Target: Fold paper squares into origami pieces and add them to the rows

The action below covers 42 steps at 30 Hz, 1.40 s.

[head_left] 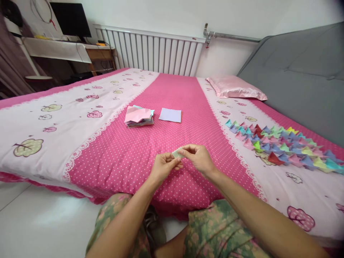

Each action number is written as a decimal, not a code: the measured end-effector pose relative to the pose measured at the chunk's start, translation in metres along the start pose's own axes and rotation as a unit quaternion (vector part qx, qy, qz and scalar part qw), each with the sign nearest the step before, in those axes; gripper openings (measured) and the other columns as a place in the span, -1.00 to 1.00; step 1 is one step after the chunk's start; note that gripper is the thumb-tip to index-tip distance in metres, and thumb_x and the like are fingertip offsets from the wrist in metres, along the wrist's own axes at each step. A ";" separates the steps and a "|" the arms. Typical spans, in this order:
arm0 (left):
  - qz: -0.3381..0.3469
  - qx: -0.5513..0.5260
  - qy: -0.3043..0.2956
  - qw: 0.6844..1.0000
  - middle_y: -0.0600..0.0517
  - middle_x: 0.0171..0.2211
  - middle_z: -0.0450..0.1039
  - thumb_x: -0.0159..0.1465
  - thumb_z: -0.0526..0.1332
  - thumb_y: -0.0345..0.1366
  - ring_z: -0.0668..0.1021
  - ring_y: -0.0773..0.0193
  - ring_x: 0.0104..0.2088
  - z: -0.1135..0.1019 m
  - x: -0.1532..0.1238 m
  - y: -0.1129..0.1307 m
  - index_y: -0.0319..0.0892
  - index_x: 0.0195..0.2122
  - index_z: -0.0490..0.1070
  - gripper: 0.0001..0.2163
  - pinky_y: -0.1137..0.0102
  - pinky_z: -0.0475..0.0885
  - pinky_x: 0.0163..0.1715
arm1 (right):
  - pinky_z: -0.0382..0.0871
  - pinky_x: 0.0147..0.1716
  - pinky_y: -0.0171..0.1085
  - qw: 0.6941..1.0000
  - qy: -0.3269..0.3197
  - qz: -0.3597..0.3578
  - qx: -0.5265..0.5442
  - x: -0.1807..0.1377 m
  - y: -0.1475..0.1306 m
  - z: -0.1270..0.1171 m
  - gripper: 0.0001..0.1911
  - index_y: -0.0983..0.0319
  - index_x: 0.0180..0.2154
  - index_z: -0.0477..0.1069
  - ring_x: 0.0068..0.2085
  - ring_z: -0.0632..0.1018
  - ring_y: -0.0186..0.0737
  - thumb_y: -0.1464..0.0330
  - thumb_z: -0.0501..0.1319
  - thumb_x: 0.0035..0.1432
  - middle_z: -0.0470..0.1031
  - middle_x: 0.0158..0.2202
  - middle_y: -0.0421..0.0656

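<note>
A small piece of folded pale green paper [177, 153] is held just above the pink dotted bedspread. My left hand [166, 164] pinches its lower left side, thumb on top. From the right, my right hand [197, 156] grips the paper's other side between thumb and forefinger. Part of the paper is hidden behind my fingers. Beyond my hands lies a flat lavender paper sheet [170, 115]. To its left sits an uneven stack of creased paper [138, 115] with a pink sheet on top.
Rows of several folded paper shapes [279, 143] in many colours stand on the bed at the right. Behind them are a pink pillow [236, 87] and a grey headboard [301, 68]. A radiator [150, 50] and a desk with a monitor [71, 19] are at the back.
</note>
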<state>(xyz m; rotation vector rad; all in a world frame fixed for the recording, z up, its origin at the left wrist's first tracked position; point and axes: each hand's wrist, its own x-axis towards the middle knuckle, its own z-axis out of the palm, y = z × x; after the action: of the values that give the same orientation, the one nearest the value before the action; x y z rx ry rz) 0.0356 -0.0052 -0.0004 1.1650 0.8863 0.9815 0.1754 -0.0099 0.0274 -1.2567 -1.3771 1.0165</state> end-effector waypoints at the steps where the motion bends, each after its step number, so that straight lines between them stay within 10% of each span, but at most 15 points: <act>1: -0.002 -0.003 -0.003 1.000 -0.01 -0.59 0.49 -0.06 0.31 -0.18 0.52 0.33 -0.57 0.000 0.000 0.000 -0.29 -0.53 0.42 -0.76 0.49 0.39 -0.55 | 0.33 -0.38 -0.28 1.000 -0.001 0.000 0.003 0.000 0.000 0.000 -0.80 0.27 -0.46 0.47 -0.43 0.47 -0.28 0.26 0.24 -0.10 0.51 -0.46 -0.14; 30: -0.004 -0.050 0.004 0.999 0.02 -0.58 0.49 -0.05 0.32 -0.22 0.50 0.38 -0.58 -0.002 0.002 -0.001 -0.31 -0.43 0.44 -0.75 0.49 0.39 -0.51 | 0.33 -0.37 -0.32 0.996 -0.049 0.032 0.064 0.002 0.004 -0.001 -0.74 0.32 -0.42 0.46 -0.43 0.48 -0.34 0.29 0.32 -0.19 0.51 -0.44 -0.15; 42: 0.135 0.177 0.076 0.972 -0.10 -0.25 0.48 0.06 0.23 -0.23 0.52 0.22 -0.25 -0.010 0.007 -0.011 -0.25 -0.22 0.40 -0.72 0.37 0.42 -0.30 | 0.37 -0.40 -0.30 0.989 -0.048 -0.032 -0.135 0.005 0.014 -0.006 -0.79 0.27 -0.40 0.50 -0.42 0.53 -0.25 0.26 0.23 -0.06 0.54 -0.44 -0.12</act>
<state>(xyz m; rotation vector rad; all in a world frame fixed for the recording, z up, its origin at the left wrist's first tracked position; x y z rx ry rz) 0.0305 0.0029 -0.0129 1.5588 1.0740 1.1760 0.1839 -0.0038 0.0153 -1.3644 -1.6619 0.8758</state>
